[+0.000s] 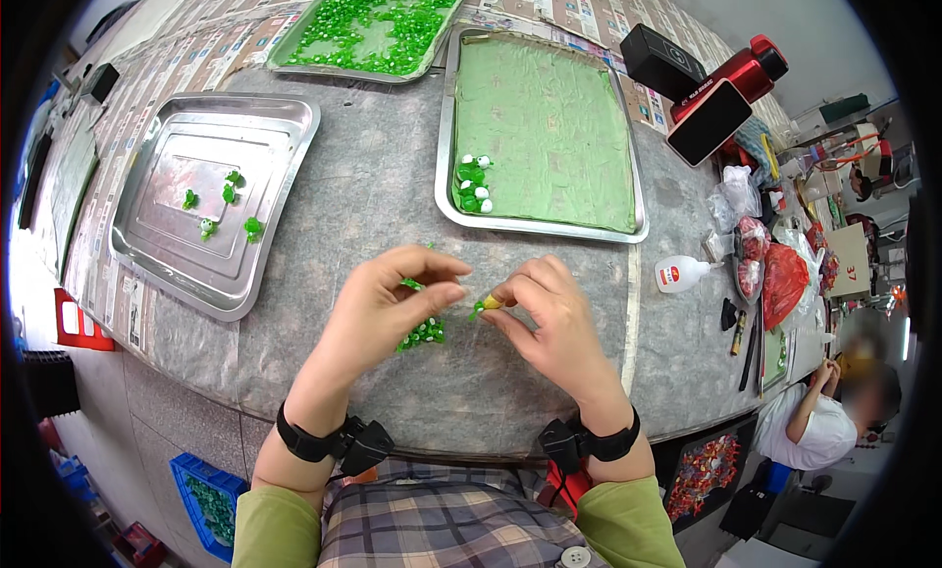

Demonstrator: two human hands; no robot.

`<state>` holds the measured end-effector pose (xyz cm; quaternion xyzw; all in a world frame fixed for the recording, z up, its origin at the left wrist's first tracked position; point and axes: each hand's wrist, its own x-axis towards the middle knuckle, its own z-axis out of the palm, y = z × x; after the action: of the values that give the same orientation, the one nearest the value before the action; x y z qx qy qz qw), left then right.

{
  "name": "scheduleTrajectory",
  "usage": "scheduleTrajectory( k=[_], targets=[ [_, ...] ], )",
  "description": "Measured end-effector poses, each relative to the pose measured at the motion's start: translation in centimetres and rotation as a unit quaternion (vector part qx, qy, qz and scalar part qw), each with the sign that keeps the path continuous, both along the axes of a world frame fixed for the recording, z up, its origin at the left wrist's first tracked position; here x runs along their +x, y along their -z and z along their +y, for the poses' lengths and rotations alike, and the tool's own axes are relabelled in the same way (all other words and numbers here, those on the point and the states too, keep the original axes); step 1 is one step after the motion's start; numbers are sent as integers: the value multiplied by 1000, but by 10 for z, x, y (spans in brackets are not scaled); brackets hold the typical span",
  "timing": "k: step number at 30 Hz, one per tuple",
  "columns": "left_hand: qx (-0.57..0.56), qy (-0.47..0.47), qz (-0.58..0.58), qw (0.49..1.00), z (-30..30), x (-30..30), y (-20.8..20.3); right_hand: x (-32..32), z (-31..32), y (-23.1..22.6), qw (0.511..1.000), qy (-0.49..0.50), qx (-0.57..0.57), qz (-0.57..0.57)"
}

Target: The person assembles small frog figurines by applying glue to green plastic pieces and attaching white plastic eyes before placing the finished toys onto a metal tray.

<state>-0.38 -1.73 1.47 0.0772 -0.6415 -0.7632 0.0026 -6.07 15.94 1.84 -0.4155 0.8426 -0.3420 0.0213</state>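
Piece, small and green, sat pinched at the fingertips of the right hand, facing the left hand.

From where I stood, the gap between the hands was the key relation: piece just left of the right thumb and forefinger, right hand nearer, left thumb and forefinger apart, pointing across, gripping nothing I could see. Long axis looked slanted down-left; too small to be sure. A yellow bit showed at the right fingertips, part of what I couldn't tell. Pile of green pieces lay on the worktop just below the left thumb, on the wearer's side.
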Motion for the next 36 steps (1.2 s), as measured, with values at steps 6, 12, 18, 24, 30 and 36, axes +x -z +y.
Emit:
scheduleTrajectory(
  k=[6,12,18,24,30,36],
  targets=[
    [-63,78,-56,993,23,0,2,0,10,-15,997,15,-51,59],
    [128,-23,-37,991,16,0,-1,-16,94,-39,842,400,-345,112],
    [209,-8,-49,977,14,1,2,-44,163,12,845,470,-257,-5],
    [257,5,-58,965,14,1,2,-54,165,28,870,452,-108,-166],
    [297,36,-83,950,15,1,6,-23,87,-30,857,321,-365,-170],
    [321,39,-78,943,12,1,10,-3,43,-47,878,209,-415,-115]
  ],
)
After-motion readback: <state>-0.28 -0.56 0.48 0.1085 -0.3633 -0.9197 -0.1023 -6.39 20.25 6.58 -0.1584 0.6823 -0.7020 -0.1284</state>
